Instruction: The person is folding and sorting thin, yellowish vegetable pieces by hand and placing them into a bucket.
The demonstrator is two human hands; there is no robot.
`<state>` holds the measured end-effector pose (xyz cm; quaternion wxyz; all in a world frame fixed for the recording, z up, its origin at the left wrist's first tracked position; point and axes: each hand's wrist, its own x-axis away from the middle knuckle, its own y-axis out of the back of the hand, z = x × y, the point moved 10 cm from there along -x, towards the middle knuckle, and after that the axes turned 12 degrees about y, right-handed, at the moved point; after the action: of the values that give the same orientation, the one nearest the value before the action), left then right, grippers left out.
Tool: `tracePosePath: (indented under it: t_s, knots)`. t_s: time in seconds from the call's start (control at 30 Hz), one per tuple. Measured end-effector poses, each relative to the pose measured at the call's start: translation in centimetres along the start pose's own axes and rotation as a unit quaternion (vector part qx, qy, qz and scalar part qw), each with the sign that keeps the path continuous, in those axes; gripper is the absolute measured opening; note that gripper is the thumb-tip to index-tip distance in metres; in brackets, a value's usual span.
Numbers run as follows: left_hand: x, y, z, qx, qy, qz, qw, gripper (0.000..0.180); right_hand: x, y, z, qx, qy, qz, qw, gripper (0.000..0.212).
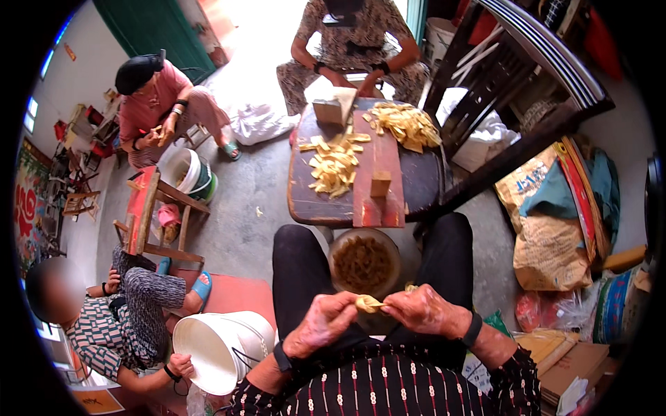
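Note:
Over my lap, my left hand (322, 320) and my right hand (424, 310) pinch a pale yellow, twisted strip (368, 303) between them. Its kind is not clear; it looks like a soft, flat food strip. A bit more yellow shows behind the right fingers. Between my knees stands a round bucket (338, 283) containing many brown pieces (363, 265). Beyond it, a dark wooden seat (305, 197) carries two heaps of similar strips, one at left (333, 166) and one at right (409, 125). A red-brown board (374, 149) with small wooden blocks (380, 184) lies across that seat.
Someone sits opposite me behind the seat. Another person works at the far left by a white bucket (182, 170) and a red-topped stool (141, 208). Nearer left, a third person's hand touches a white bucket (225, 347). Paper sacks (551, 243) and cardboard (576, 367) lie right.

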<state>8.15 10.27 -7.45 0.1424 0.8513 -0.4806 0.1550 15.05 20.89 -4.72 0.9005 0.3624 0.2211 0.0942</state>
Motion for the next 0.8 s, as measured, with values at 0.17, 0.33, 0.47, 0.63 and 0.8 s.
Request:
tracePosePath:
  t_s: [0.17, 0.33, 0.47, 0.63, 0.8]
  knots:
    - [0.0, 1.4, 2.1, -0.002, 0.044, 0.007, 0.999, 0.018, 0.9, 0.4, -1.4, -0.124, -0.046, -0.023, 0.991, 0.013]
    - [-0.3, 1.1, 2.9, 0.097, 0.113, 0.061, 0.987, 0.020, 1.1, 0.1, -2.1, -0.206, -0.082, -0.037, 0.974, 0.012]
    - [-1.2, 1.3, 0.1, -0.061, -0.059, 0.055, 0.995, 0.029, 1.0, 0.2, -1.9, -0.220, -0.074, -0.032, 0.972, 0.013]
    - [-1.9, -2.0, -2.6, -0.126, -0.072, 0.114, 0.983, 0.041, 0.9, 0.1, -1.9, -0.224, -0.068, -0.024, 0.972, 0.014]
    - [-1.6, -3.6, -2.7, -0.139, -0.096, 0.117, 0.979, 0.016, 1.8, -0.1, -1.8, -0.215, -0.056, 0.015, 0.975, 0.012]
